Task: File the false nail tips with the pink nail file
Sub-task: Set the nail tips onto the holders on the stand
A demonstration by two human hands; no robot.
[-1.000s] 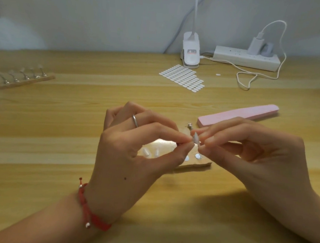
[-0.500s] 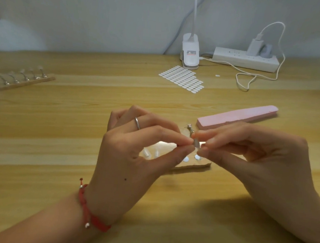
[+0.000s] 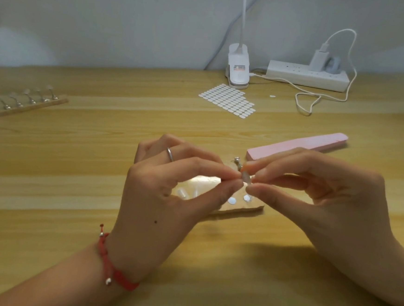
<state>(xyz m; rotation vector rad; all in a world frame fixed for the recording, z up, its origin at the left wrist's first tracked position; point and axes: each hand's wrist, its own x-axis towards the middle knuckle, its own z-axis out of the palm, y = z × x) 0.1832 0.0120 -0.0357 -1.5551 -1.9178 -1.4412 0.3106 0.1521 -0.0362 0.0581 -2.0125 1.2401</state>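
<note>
Both hands meet just above the middle of the wooden table [image 3: 75, 147], wrists low and forearms coming in from the near edge. The left hand [image 3: 168, 198] arches with its back toward the camera, thumb and forefinger drawn together in a pinch and the other fingers curled behind; a thin silver ring [image 3: 170, 154] sits on one finger and a red woven bracelet [image 3: 114, 266] with small metal beads circles the wrist. The right hand [image 3: 313, 197] mirrors it from the other side, thumb below and forefinger above, the remaining fingers loosely bent. Between the two pinches sits a small, pale, translucent false nail tip [image 3: 245, 176], gripped by both hands at once; how much of it each hand covers cannot be made out. Beneath the hands lies a flat wooden holder [image 3: 240, 209] with a glossy top, bearing two clear nail tips [image 3: 183, 193], two white round dots [image 3: 231, 200] and a slim metal post [image 3: 237, 160] that rises just beside the pinched tip. The pink nail file [image 3: 298, 146], a long matte block with blunt ends, lies untouched on the table just behind the right hand. Farther back are a sheet of small white oval stickers [image 3: 228, 101], a white clip-on lamp base [image 3: 237, 68], a white power strip [image 3: 306, 75] with a charger [image 3: 319, 57] and looping cable [image 3: 321, 97], and at far left a second wooden holder [image 3: 28, 105] with five metal posts.
</note>
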